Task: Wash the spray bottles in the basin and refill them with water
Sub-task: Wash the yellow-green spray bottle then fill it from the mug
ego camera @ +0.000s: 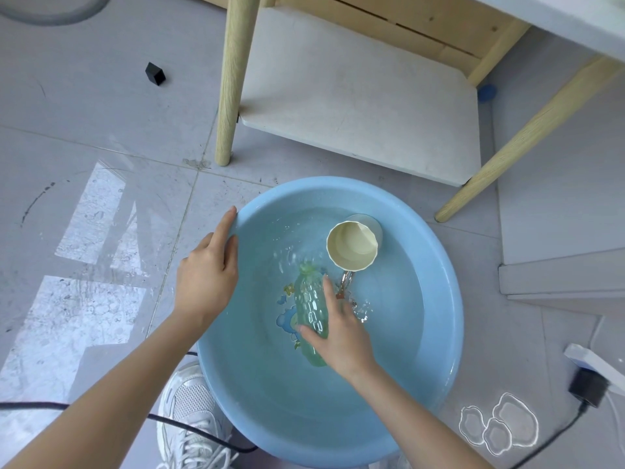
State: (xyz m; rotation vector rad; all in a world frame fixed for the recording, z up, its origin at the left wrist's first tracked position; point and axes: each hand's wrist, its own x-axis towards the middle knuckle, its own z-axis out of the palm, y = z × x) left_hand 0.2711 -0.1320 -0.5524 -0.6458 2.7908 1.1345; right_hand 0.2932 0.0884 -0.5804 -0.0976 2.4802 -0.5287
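Observation:
A round light-blue basin [436, 265] holds water on the floor. A clear green spray bottle [309, 299] lies under the water near the middle, its neck pointing away from me. My right hand [341, 330] grips the bottle's lower half, thumb on the left side and fingers over the right. My left hand [208, 269] rests on the basin's left rim with straight fingers. A cream cup [351, 245] floats tilted at the far side of the water. Something small and reddish sits in the water just below the cup; I cannot tell what it is.
A wooden-legged table with a white lower shelf [355, 106] stands just beyond the basin. A black cable [203, 434] runs over my white shoe [192, 418]. Water puddles [497, 424] and a black plug [588, 389] lie at the right. A small black block [155, 73] sits far left.

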